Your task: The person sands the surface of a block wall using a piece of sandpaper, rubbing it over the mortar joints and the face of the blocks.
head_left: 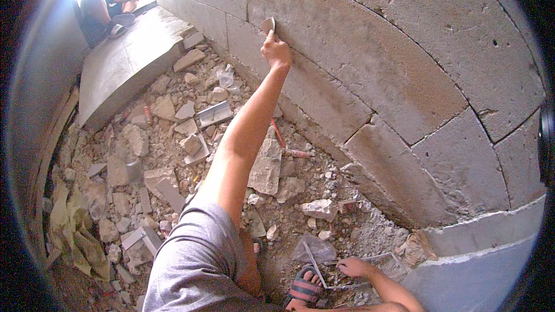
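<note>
My left arm reaches up and forward to the block wall. My left hand is closed round a small putty knife, its pale blade at the wall face near a joint between blocks. The handle is mostly hidden in my fingers. Low on the right, my right hand hangs with curled fingers above the rubble, beside a thin pale strip frame. A thin dark piece shows at its fingertips; I cannot make out what it is. My sandalled foot is just below that hand.
Broken stone and rubble cover the ground, with a grey metal channel piece and a red-handled tool among them. A crumpled cloth sack lies left. Another person sits at the far left beyond a concrete slab.
</note>
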The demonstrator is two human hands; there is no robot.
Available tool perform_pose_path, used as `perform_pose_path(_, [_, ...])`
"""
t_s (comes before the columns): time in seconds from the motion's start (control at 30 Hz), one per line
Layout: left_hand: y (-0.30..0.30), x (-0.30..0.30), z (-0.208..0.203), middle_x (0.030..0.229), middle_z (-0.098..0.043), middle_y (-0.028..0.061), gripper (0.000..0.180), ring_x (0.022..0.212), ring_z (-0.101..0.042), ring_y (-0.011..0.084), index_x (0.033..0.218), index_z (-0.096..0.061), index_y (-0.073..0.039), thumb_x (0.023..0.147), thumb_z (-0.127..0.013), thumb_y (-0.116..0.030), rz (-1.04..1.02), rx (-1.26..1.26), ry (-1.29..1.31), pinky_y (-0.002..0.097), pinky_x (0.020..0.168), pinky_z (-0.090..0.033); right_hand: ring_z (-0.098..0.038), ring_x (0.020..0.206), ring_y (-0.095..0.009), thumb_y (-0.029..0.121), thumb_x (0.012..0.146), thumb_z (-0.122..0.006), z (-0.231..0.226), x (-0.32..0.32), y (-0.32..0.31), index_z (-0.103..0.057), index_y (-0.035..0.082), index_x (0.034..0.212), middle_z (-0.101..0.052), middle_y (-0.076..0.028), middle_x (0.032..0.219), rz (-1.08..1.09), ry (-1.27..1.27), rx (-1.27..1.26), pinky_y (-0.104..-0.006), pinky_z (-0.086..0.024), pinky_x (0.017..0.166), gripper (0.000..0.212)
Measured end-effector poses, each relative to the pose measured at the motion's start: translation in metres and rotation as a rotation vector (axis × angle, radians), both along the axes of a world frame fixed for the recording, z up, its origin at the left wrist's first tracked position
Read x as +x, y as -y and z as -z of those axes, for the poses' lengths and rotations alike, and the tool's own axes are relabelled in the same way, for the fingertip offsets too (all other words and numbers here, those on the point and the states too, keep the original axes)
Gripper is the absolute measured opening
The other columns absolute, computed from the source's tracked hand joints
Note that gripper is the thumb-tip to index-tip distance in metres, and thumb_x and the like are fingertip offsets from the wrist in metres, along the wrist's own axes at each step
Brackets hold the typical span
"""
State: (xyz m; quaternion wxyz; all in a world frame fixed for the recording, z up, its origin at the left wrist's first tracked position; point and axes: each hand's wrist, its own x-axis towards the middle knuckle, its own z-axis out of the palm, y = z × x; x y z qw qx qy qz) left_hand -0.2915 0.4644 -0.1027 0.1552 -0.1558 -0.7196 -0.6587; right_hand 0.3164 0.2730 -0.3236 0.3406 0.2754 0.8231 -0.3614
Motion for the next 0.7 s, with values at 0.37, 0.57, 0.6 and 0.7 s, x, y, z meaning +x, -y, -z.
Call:
perform_pose_path(0.37, [0.004, -0.048, 0.01, 0.097, -0.064, 0.022, 0.031, 0.092, -0.063, 0.0366, 0.111, -0.063, -0.005, 0.086, -0.048, -0.017, 0.015, -0.012, 0.005, 0.0426, 0.082, -0.049, -0.06, 0.096, -0.035, 0.028, 0.087, -0.045, -0.017, -0.011, -0.002, -0.062, 0.004, 0.107, -0.064, -0.019, 0.102, 0.01, -0.009, -0.042, -0.0422, -0.046, 0.086, 0.035])
perform_pose_path(0.57, [0.017, -0.017, 0.024, 0.096, -0.064, 0.0226, 0.029, 0.093, -0.063, 0.0363, 0.112, -0.063, -0.007, 0.087, -0.05, -0.017, 0.044, -0.037, -0.071, 0.0427, 0.081, -0.049, -0.061, 0.096, -0.034, 0.028, 0.085, -0.046, -0.01, -0.011, 0.004, -0.063, 0.004, 0.106, -0.064, -0.019, 0.103, -0.019, 0.06, -0.094, -0.0429, -0.046, 0.087, 0.035])
perform_pose_path(0.6, [0.017, -0.006, 0.025, 0.099, -0.063, 0.0226, 0.029, 0.094, -0.063, 0.0361, 0.113, -0.062, -0.007, 0.087, -0.05, -0.015, 0.047, -0.055, -0.099, 0.0432, 0.081, -0.049, -0.061, 0.096, -0.034, 0.027, 0.085, -0.047, -0.01, -0.015, 0.003, -0.063, 0.004, 0.105, -0.064, -0.019, 0.103, -0.021, 0.031, -0.095, -0.0432, -0.046, 0.086, 0.035])
perform_pose_path(0.7, [0.012, 0.01, 0.044, 0.111, -0.059, 0.0235, 0.032, 0.103, -0.059, 0.0354, 0.118, -0.058, -0.004, 0.088, -0.047, -0.01, 0.067, 0.104, -0.207, 0.0414, 0.089, -0.047, -0.061, 0.095, -0.034, 0.028, 0.085, -0.048, 0.011, -0.017, -0.007, -0.063, 0.005, 0.105, -0.064, -0.019, 0.102, -0.052, -0.104, -0.014, -0.0431, -0.047, 0.085, 0.034])
